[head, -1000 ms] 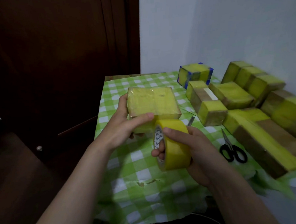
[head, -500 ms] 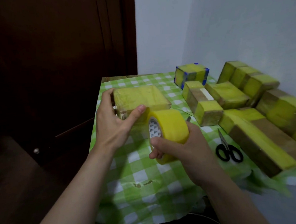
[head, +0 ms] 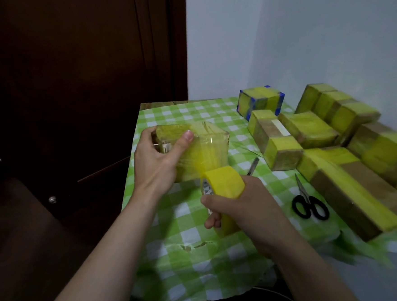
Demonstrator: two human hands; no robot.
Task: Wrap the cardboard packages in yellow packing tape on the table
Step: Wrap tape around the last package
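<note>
Our L hand (head: 156, 162) gripped the package (head: 205, 154) over the far-left part of the table (head: 193, 223), thumb across its top face. Our R hand (head: 244, 208) clenched the tape roll (head: 223, 188) just below the pkg, w/ a strip stretched betw. them. Judged best practice: hold tension even, keep the roll square to the edge, turn the pkg w/ the L hand. Scissors (head: 309, 203) lay near, R side.

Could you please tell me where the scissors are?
In the head view, the scissors lie on the tablecloth, right of the right hand, beside the long package.
</note>
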